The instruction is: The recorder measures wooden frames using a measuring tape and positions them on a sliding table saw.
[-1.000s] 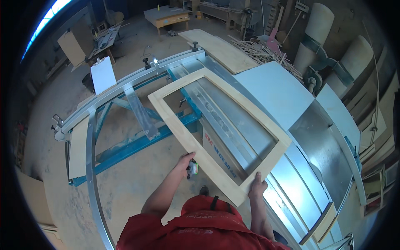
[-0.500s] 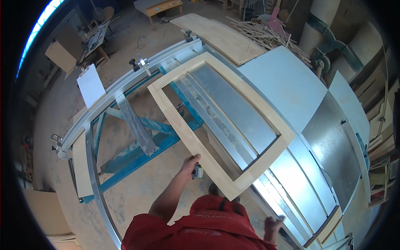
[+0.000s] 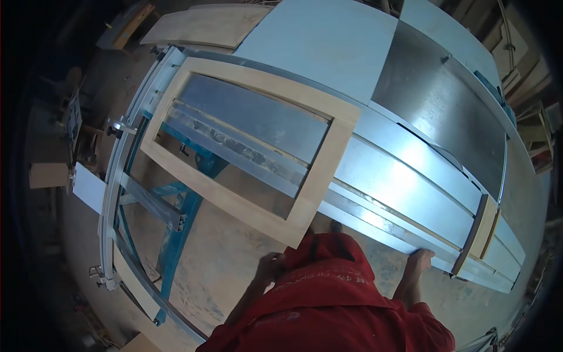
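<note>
A pale wooden frame [image 3: 217, 186] lies flat across the machine's metal table [image 3: 404, 182], its near corner close to my red apron. My left hand [image 3: 271, 266] is beside the apron, apart from the wooden frame. Its fingers are curled, and what they hold, if anything, is hidden in shadow. Farther right, my right hand [image 3: 420, 260] grips the near edge of the metal table, the fingers bent over it.
A wooden crosspiece [image 3: 478, 232] spans the table at the right. Along the left runs a metal rail with a clamp [image 3: 121, 126], above a teal support [image 3: 182, 234]. A large pale panel [image 3: 322, 47] and a curved wooden board [image 3: 202, 26] are at the back.
My view has turned to the right. The left hand has left the wooden frame and drawn back to the apron; its tape measure no longer shows. My right hand has reached the table edge.
</note>
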`<move>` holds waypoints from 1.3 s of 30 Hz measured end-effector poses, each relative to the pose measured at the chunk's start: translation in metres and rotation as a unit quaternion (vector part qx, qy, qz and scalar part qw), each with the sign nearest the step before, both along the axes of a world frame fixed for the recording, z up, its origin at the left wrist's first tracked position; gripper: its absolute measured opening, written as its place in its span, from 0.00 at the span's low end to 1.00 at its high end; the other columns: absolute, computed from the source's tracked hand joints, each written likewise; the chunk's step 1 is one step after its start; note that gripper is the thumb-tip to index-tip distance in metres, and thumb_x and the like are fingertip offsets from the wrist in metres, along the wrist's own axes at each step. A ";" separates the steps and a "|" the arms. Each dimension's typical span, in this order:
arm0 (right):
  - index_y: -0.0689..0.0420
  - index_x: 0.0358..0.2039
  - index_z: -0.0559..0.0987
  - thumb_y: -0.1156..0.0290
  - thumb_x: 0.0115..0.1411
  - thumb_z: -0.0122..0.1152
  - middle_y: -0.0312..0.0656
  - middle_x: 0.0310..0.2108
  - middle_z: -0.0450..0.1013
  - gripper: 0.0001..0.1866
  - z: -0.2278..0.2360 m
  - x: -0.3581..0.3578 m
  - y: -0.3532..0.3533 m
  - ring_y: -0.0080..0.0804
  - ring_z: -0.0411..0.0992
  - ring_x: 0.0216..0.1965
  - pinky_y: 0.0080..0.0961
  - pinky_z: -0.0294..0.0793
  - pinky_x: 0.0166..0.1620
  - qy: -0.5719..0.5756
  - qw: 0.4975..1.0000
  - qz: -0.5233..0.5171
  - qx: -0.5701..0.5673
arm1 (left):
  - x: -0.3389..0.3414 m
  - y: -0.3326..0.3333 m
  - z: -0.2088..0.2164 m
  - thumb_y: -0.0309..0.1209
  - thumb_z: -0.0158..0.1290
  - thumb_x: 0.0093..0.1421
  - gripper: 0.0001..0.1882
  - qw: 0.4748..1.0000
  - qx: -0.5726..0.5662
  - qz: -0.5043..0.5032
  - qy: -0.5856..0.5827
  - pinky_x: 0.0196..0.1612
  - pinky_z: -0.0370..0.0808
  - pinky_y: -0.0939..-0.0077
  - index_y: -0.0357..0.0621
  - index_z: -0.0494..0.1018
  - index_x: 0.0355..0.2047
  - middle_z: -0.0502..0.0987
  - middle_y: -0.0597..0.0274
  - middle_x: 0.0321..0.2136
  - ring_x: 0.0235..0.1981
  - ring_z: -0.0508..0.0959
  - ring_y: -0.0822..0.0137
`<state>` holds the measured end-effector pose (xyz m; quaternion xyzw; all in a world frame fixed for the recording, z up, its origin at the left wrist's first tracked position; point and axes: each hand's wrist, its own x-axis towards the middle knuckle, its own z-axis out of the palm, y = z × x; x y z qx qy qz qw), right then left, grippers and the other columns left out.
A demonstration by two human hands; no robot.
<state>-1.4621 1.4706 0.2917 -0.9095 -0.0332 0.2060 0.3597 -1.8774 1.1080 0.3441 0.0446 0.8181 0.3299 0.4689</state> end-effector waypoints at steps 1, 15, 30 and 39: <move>0.75 0.55 0.77 0.49 0.67 0.51 0.62 0.55 0.77 0.36 0.001 -0.002 0.005 0.55 0.76 0.53 0.45 0.74 0.59 -0.004 0.999 -0.020 -0.036 | 0.015 -0.001 -0.005 0.43 0.57 0.70 0.18 0.997 0.041 -0.056 -0.024 0.34 0.77 0.70 0.39 0.81 0.45 0.84 0.57 0.37 0.30 0.80 0.70; 0.84 0.54 0.73 0.45 0.70 0.49 0.70 0.54 0.75 0.42 -0.028 0.003 0.022 0.61 0.77 0.53 0.48 0.76 0.57 -0.031 0.994 -0.045 -0.090 | -0.142 0.041 -0.033 0.50 0.52 0.73 0.24 0.877 0.292 0.358 -0.132 0.23 0.77 0.75 0.42 0.74 0.55 0.82 0.62 0.36 0.23 0.79 0.70; 0.86 0.56 0.69 0.43 0.71 0.50 0.73 0.53 0.74 0.45 -0.024 0.019 0.020 0.62 0.77 0.52 0.47 0.77 0.57 -0.024 0.997 -0.028 -0.074 | -0.112 0.056 0.011 0.46 0.53 0.73 0.20 0.909 0.221 0.352 -0.018 0.38 0.83 0.65 0.39 0.75 0.49 0.83 0.58 0.39 0.35 0.84 0.62; 0.84 0.55 0.69 0.41 0.70 0.51 0.69 0.53 0.75 0.45 -0.032 0.049 0.007 0.60 0.77 0.52 0.46 0.77 0.58 0.026 0.999 -0.013 -0.034 | -0.106 0.057 0.000 0.48 0.54 0.72 0.21 0.910 0.202 0.359 -0.035 0.32 0.82 0.68 0.40 0.76 0.44 0.83 0.59 0.37 0.32 0.84 0.62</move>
